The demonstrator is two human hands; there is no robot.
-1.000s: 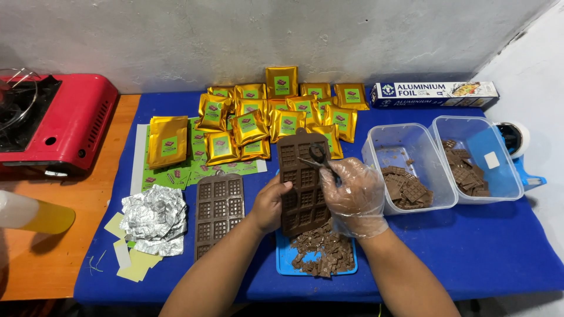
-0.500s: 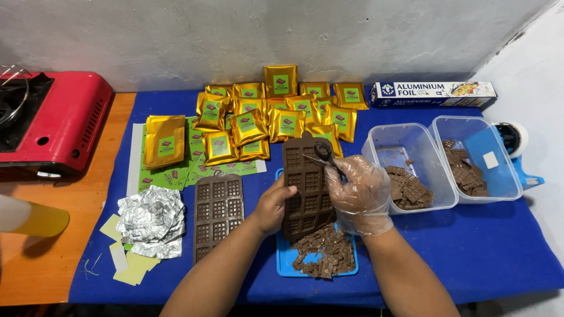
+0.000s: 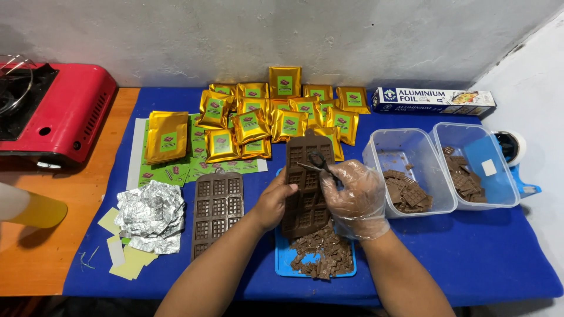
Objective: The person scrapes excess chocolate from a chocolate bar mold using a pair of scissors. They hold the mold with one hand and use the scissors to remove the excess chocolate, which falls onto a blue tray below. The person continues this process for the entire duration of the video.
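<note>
your left hand [image 3: 275, 202] is bare and your right hand [image 3: 354, 199] wears a clear, see-through glove. between them you hold a brown mould [image 3: 306, 182] with a grid of small squares, and black scissors [image 3: 319, 162] lie against it. a second brown mould [image 3: 218, 208] shows the same grid pattern. below sits a bright blue tray [image 3: 285, 264] under brown chocolate bits [image 3: 322, 256]. you work on a deep blue cloth [image 3: 470, 258] over an orange-brown table [image 3: 35, 252]. the pouches [image 3: 276, 117] are shiny gold with green square labels. the foil [image 3: 150, 216] is crinkled silver, the stove [image 3: 64, 117] is red, the tubs [image 3: 411, 170] are clear, and the wall [image 3: 282, 35] is mottled grey-white.
</note>
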